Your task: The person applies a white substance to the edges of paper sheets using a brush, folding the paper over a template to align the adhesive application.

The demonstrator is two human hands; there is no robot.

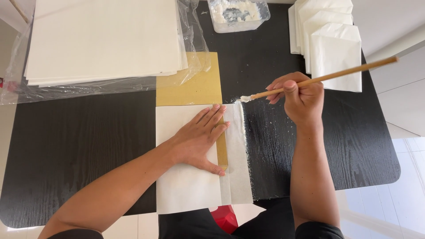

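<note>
At frame centre, the left hand (199, 137) presses flat, fingers spread, on white paper (186, 177), half-hiding a cardboard strip (222, 152). The right hand's (301, 99) grip closes around a brush (318, 79), its paste-covered tip touching the paper's upper right corner on the black bench (79, 146).

Just one view here, worn on the person's head and looking pretty much straight down at the black table (79, 146), close in, at arm's reach. Both forearms come in from the bottom edge. The table's far edge is cut off, probably just past the frame top.
</note>
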